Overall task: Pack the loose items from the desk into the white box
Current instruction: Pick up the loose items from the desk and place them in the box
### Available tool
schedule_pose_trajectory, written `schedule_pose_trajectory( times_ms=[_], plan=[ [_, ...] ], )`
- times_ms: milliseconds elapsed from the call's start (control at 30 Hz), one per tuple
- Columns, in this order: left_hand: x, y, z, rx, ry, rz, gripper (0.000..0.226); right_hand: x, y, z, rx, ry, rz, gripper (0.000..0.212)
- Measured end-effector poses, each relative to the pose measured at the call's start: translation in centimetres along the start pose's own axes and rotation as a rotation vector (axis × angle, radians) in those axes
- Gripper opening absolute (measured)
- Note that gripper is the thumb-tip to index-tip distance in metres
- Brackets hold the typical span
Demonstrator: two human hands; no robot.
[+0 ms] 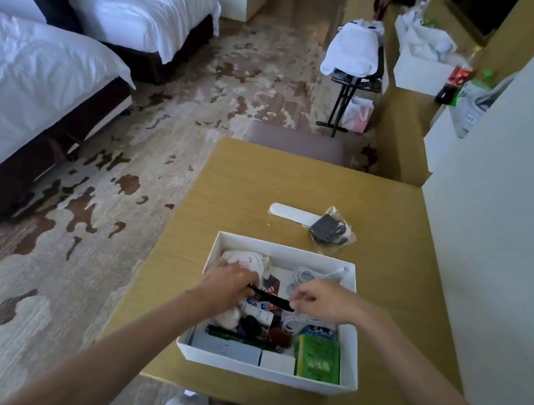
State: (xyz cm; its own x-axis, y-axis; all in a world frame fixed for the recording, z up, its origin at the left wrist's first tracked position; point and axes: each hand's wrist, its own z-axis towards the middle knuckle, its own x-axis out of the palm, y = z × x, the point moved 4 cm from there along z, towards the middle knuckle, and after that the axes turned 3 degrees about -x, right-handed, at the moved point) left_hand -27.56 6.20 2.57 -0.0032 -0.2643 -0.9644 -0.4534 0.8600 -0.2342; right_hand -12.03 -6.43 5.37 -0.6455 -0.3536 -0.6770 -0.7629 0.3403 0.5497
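Gripping a black strip (272, 298) between both hands (225, 286), white box (268, 370) on wooden desk (295, 186), beds (32, 91) beyond.

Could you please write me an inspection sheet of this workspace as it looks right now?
Surface: wooden desk, mostly bare around the box.
Job's things: white box near the front edge, open and nearly full; a white flat piece and a bagged black adapter lie loose on the desk beyond it.
Clutter: green packet and small boxes packed inside.
Hands: left hand and right hand are over the box, holding a black strip between them.
Cables: white cable coiled in the box.
Surroundings: two beds, a stool, a person standing by the far bed.
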Motion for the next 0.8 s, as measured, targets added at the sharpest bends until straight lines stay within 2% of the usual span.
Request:
schedule_pose_trajectory(
  times_ms=[100, 200, 267, 367, 467, 567, 667, 800],
  plan=[
    [1.0, -0.1, 0.5, 0.047, 0.068, 0.171, 0.020, -0.7, -0.5, 0.2, -0.013, -0.087, 0.125, 0.018],
    [0.9, 0.1, 0.6, 0.105, 0.037, 0.229, 0.024, -2.1, -0.9, 0.2, -0.052, -0.205, 0.183, 0.013],
    [-0.1, 0.3, 0.7, 0.110, -0.030, 0.155, 0.028, -3.2, -1.1, 0.2, -0.073, -0.277, 0.214, 0.012],
    [-2.7, 0.5, 0.9, 0.132, -0.231, -0.001, 0.027, -5.0, -1.8, 0.4, -0.077, -0.392, 0.245, 0.012],
    [-4.8, 1.6, 2.3, 0.041, -0.314, -0.151, 0.024, -7.1, -2.8, 0.9, -0.069, -0.514, 0.310, 0.013],
    [-5.9, 3.1, 5.0, -0.066, -0.304, -0.270, 0.022, -8.4, -4.2, 2.4, -0.012, -0.596, 0.371, 0.014],
    [-5.9, 4.7, 8.9, -0.137, -0.224, -0.356, 0.021, -9.4, -6.4, 5.1, 0.104, -0.639, 0.285, 0.014],
    [-4.3, 6.0, 14.1, -0.122, -0.036, -0.411, 0.025, -10.6, -10.2, 9.2, 0.342, -0.605, 0.230, 0.036]
  ],
)
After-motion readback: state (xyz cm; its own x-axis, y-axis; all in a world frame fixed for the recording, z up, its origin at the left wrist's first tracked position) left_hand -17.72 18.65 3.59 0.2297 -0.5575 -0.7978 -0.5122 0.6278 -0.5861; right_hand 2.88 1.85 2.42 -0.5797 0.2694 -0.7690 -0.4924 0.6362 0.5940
